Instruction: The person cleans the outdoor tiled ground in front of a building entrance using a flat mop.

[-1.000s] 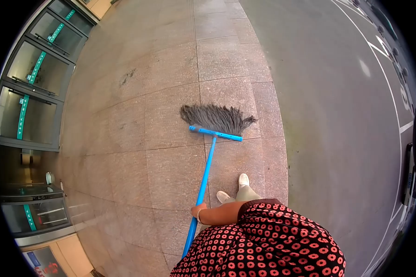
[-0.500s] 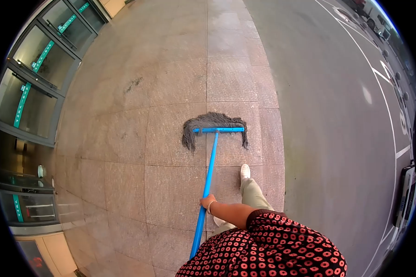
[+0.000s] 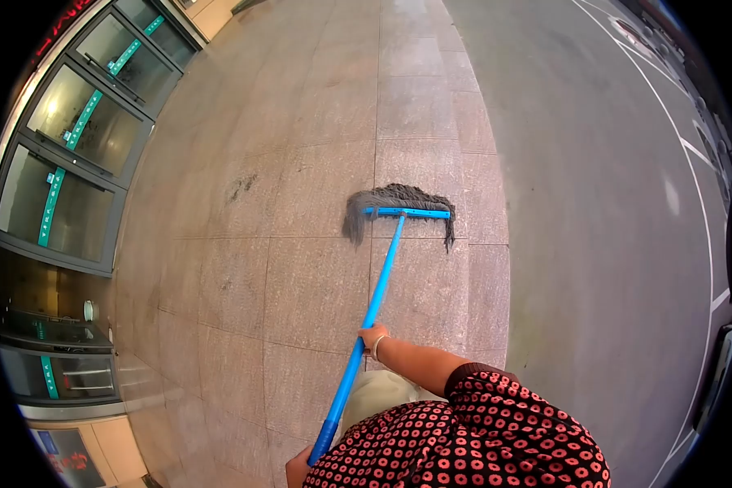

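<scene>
A mop with grey strands [image 3: 398, 196] and a blue crossbar lies on the paving stones ahead of me. Its long blue handle [image 3: 380, 285] slants down towards my body. Partway along the handle, my right hand [image 3: 372, 336] is closed round it, with a light band on the wrist. My left hand [image 3: 298, 468] shows only in part at the bottom edge, against the handle's near end; most of its fingers are hidden, but it appears to grip there.
Glass doors [image 3: 85, 122] with green strips line the left side. Dark marks [image 3: 242, 187] stain the paving left of the mop. To the right, the stone edge meets a grey road [image 3: 594, 244] with white lines. A vehicle [image 3: 717, 374] stands at the far right.
The mop head has moved forward and slightly right over the paving. My right hand has risen a little with the handle. My left hand has come into view at the bottom.
</scene>
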Demonstrator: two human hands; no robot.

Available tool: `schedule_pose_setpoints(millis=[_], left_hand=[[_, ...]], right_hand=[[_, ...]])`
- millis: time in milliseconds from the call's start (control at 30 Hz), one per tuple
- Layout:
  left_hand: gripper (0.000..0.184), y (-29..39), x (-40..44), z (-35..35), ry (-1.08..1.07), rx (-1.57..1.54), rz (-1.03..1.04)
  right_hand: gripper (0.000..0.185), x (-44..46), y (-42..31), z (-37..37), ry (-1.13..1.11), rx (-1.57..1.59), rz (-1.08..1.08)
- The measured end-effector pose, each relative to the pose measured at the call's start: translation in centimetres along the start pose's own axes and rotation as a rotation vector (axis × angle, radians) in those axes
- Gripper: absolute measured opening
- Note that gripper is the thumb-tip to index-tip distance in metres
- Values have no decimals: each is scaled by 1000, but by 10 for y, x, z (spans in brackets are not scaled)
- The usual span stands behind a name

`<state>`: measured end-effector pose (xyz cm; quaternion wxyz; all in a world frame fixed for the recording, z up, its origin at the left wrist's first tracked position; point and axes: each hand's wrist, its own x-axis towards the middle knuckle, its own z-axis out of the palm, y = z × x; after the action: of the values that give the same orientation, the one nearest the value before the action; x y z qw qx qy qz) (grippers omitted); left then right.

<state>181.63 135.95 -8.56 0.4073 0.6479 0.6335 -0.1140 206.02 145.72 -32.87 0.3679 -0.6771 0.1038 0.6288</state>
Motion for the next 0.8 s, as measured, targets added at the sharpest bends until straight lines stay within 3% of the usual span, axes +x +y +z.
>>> schedule_pose_setpoints(millis=[100, 167, 200, 300, 367, 467, 567, 767, 800], left_hand=[[20, 75, 56, -17, 1, -8, 33], [22, 135, 86, -37, -16, -34, 21], [21, 157, 104, -45, -32, -88, 2], [23, 200, 167, -58, -110, -190, -46], [27, 229, 215, -59, -221, -409, 84], [35, 291, 277, -61, -447, -450, 21], [30, 356, 327, -65, -516, -657, 89], [22, 483, 414, -62, -540, -713, 21], [21, 501, 427, -62, -529, -696, 21]], right_hand=[[24, -13, -53, -13, -158, 112, 105], [28, -1, -79, -31, -419, 271, 123], [29, 11, -91, -43, -412, 309, 125], [30, 60, -131, -96, -143, 288, 146], [27, 93, -159, -148, 54, 244, 161], [14, 115, -218, -224, 376, 425, 182], [13, 110, -294, -244, 351, 627, 68], [36, 83, -460, -143, -282, 531, 29], [34, 87, -483, -130, -512, 571, -19]])
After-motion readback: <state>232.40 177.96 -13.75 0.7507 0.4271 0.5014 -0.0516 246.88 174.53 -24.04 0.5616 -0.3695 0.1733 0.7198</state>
